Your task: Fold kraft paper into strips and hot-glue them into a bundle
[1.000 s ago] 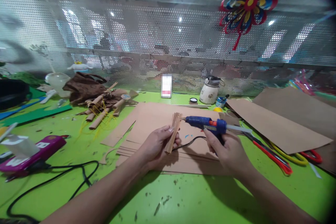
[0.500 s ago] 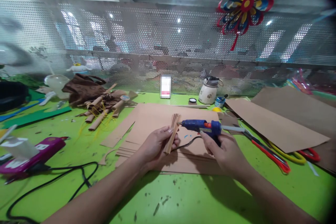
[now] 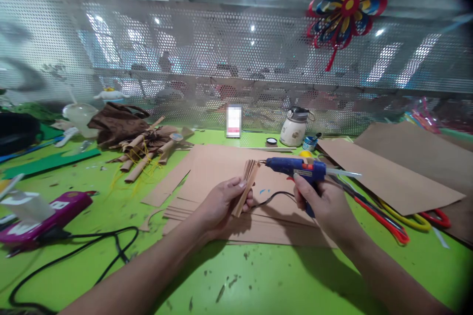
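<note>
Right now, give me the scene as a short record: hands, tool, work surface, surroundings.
Left hand: holds pleated brown paper
Right hand: grips blue glue gun
Nozzle: at the paper's upper end; contact unclear
Glue stick: sticking out of the gun's rear
Under hands: brown sheets, stacked on green table
Left side: purple power strip, brown paper rolls
Back: white flask, perforated panel

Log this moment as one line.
left hand: holds folded paper | right hand: grips glue gun | nozzle: at folded paper's upper end, contact unclear | beneath: sheets on table
</note>
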### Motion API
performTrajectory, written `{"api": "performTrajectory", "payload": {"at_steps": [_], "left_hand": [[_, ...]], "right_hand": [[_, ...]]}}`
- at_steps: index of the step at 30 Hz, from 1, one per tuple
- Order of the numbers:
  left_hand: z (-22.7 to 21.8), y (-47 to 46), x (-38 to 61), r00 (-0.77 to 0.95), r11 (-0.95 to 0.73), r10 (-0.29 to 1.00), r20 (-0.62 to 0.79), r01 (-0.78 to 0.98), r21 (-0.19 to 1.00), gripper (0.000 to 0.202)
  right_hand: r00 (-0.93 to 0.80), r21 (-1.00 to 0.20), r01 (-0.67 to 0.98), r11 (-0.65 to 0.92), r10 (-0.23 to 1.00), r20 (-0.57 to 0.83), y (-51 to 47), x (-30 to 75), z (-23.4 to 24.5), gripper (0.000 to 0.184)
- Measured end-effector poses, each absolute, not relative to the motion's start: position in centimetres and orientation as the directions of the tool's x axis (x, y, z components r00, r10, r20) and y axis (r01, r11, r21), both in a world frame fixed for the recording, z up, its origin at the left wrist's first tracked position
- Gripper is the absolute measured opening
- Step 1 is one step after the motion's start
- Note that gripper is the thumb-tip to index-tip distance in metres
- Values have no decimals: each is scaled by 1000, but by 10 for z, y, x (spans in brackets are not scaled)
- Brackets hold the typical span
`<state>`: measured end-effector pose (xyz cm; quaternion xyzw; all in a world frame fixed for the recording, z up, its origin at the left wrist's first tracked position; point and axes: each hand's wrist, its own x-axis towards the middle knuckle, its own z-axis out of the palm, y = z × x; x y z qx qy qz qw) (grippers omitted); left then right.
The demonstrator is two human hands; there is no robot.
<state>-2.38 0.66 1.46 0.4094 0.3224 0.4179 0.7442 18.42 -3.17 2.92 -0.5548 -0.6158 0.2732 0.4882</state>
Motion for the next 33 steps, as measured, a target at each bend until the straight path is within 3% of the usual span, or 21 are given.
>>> {"api": "performTrajectory", "payload": {"at_steps": [13, 20, 26, 33], "left_hand": [[10, 10, -25, 454, 336, 881, -131, -405, 851, 14], [9, 12, -26, 452, 343, 882, -132, -424, 838, 15], [9, 10, -25, 444, 312, 888, -122, -386, 868, 14], [9, 10, -24, 432, 316, 892, -130, -392, 864, 14]], "right_hand": [[33, -808, 540, 235, 954, 300, -36, 183, 29, 45], [9, -866, 461, 196, 974, 225, -39, 180, 33, 45], [105, -932, 307, 190, 967, 232, -33, 184, 26, 41], [42, -875, 457, 161, 978, 203, -34, 182, 29, 46]]}}
